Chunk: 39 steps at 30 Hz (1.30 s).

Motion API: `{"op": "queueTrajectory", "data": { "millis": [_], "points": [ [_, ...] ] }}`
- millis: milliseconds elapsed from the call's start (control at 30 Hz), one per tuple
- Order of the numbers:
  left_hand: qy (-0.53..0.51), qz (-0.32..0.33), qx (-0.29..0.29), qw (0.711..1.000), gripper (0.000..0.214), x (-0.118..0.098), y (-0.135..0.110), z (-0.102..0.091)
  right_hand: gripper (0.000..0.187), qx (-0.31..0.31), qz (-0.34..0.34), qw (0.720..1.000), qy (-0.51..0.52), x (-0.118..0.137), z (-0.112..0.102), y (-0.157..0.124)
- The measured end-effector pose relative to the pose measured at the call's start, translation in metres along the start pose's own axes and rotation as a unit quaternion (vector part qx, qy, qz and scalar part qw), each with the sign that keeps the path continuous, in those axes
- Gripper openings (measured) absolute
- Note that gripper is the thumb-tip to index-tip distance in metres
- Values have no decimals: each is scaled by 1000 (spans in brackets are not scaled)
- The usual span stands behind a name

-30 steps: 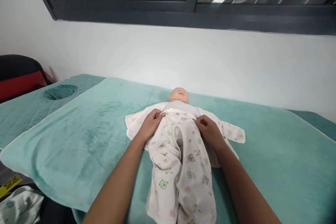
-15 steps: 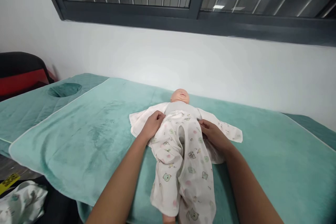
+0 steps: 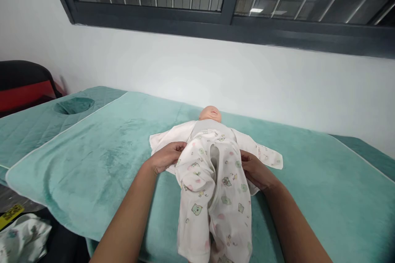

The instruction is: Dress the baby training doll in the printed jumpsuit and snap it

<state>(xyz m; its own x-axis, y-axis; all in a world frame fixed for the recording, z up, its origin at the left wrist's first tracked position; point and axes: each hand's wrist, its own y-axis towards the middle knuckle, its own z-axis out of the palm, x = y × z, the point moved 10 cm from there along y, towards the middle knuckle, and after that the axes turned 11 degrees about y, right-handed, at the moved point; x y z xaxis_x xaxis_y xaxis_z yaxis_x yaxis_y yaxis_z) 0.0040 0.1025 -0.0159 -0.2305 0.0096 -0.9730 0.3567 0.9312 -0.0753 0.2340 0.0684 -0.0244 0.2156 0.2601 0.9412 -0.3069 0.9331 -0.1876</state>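
A baby doll (image 3: 210,113) lies on its back on the green cover, its head toward the wall. Printed baby pants (image 3: 226,181) with an open crotch cover its legs and reach up over the grey cloth (image 3: 210,125) at its belly. A white long-sleeved top (image 3: 177,132) lies spread around the doll, sleeves out to both sides. My left hand (image 3: 169,154) is closed at the left side of the pants, below the waistband. At the right side, my right hand (image 3: 254,168) holds the pants' edge, its fingertips partly hidden behind the fabric.
The bed's green cover (image 3: 92,164) stretches out to both sides, with a face hole (image 3: 75,106) at the left end. A white wall (image 3: 173,65) and a dark-framed window stand behind. A red and black chair (image 3: 26,86) and a crumpled printed cloth (image 3: 24,238) are at left.
Both hands have slid down from the waistband along the sides of the pants. The left hand has turned more sideways. The doll's foot below the left leg is now less visible.
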Motion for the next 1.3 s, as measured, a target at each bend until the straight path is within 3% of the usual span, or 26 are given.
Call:
{"op": "queueTrajectory", "data": {
  "millis": [133,433,600,700,900,1067,1300],
  "points": [
    [-49,-30,49,997,29,6,0,12,41,-14,-4,998,59,-3,-1,2],
    [-84,-46,-31,995,24,13,1,9,21,-42,-64,994,74,1,-1,7],
    [-161,-50,-105,980,30,18,2,9,30,-83,-99,991,44,6,-4,11],
    [-187,-55,-120,973,30,19,3,12,37,-99,-112,989,26,11,-1,11],
    [-162,-43,-133,977,27,13,3,10,37,-80,-123,989,10,15,6,10],
    [-62,8,-178,982,19,-4,-1,1,46,-68,-124,990,-30,12,7,13],
    [-57,37,-223,972,20,-4,-1,-8,24,-84,-202,965,-147,25,-6,8]
  ]
}}
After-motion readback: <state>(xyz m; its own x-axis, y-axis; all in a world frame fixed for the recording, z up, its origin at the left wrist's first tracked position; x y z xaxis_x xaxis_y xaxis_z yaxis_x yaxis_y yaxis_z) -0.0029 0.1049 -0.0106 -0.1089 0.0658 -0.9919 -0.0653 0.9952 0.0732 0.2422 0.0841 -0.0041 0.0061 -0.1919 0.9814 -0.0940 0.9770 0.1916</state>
